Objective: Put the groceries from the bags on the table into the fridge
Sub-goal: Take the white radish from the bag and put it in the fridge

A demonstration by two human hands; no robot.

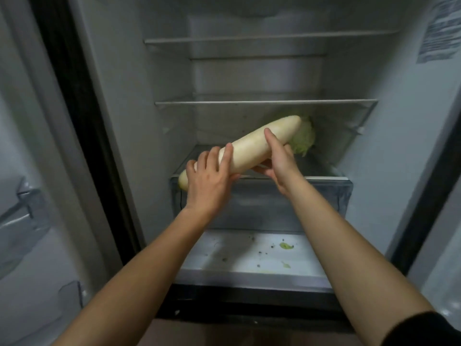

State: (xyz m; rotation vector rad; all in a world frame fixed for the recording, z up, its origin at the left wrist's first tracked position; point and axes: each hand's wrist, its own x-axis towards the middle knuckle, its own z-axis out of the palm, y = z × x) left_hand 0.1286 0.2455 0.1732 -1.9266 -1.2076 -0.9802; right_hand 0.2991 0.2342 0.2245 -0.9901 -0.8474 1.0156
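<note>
The left hand is gripping the near end of a radish, with its fingers curling over the top and the palm lying against the near side. The right hand is clamping the radish about the middle: the forefinger is lying up across it and the other fingers are wrapping underneath.

The radish is long, smooth and creamy white, thick as a club, with both ends rounded. It is lying aslant inside the open fridge, above the lowest shelf. Its near end is hanging low over the left front corner of the drawer, and its far end is pointing up and to the right, toward the back. That far end is showing in front of a pale green cabbage, which is sitting at the back right of the same shelf; whether the two are touching cannot be told.

Green scraps and dark specks are lying on the fridge floor under the drawer.
</note>
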